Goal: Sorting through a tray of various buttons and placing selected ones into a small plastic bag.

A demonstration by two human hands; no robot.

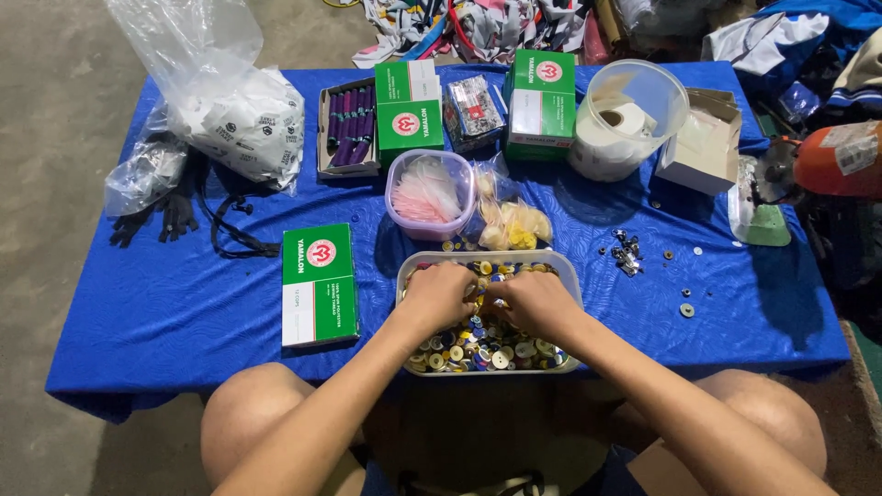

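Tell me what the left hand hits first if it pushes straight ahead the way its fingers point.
The left hand lies in the button tray, fingers aimed inward to the right. Going straight on, it would likely meet the right hand first, almost touching it already over the buttons; depth is hard to judge.

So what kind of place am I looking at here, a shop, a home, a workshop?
Probably a small sewing or garment workshop. Both hands, left hand and right hand, dig in a tray of mixed buttons on a blue-covered table, with purple thread spools and heaped fabric scraps behind.
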